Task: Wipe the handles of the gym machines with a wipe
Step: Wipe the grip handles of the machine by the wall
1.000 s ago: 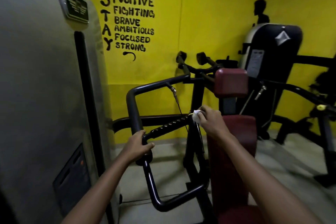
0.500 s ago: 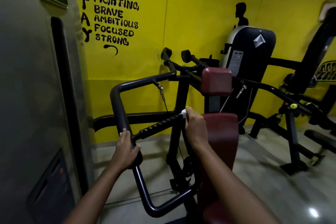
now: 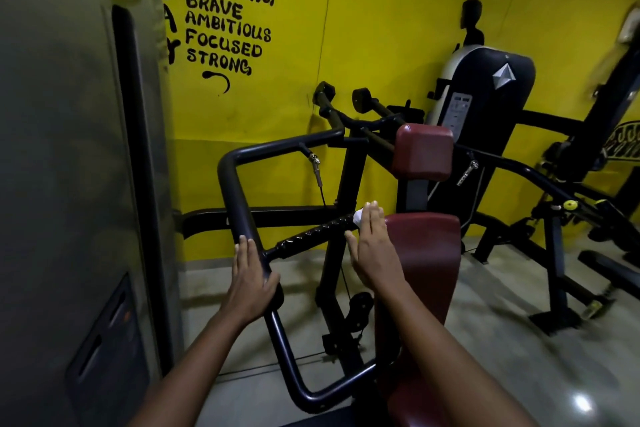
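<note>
1. The black tubular lever frame (image 3: 239,204) is the landmark; it stands between the grey weight-stack cover and the maroon seat pad (image 3: 424,253).
2. The ribbed handle (image 3: 317,232) branches off the frame's upright tube, its long axis rising up and to the right toward the pad.
3. The left hand (image 3: 252,277) is wrapped around the frame's tube just below that junction, steadying it.
4. The right hand (image 3: 372,243) is nearer the handle's far end, fingers extended and loose, not clenched.
5. The white wipe (image 3: 358,216), small and crumpled, sits under those fingertips against the handle's upper end; the next stroke likely runs down-left toward the frame.
</note>
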